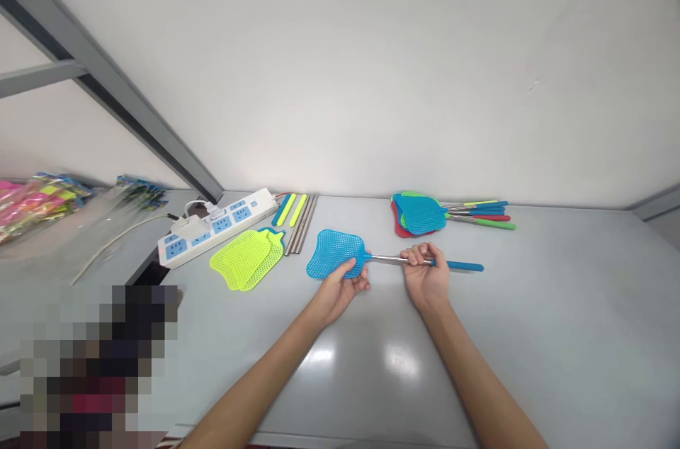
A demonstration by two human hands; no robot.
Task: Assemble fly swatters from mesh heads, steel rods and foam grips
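Note:
A blue fly swatter (330, 251) lies level across both hands, above the middle of the table. My left hand (340, 291) grips the lower edge of its mesh head, thumb on top. Around the metal shaft, close to the blue handle, the fingers of my right hand (426, 275) are closed. Behind my right hand, a pile of fly swatters (421, 214) rests with heads to the left and handles to the right. Left of my hands lie yellow-green swatter heads (245, 259), several metal rods (302, 226), and loose handles (291, 209) in blue and yellow-green.
A white power strip (217, 226) with plugs in it slants across the table's left side. Farther left, plastic-wrapped packages (42, 205) lie on a neighbouring surface beyond a grey frame (106, 81). A white wall (372, 81) stands behind the table (557, 336). The lower left is pixelated.

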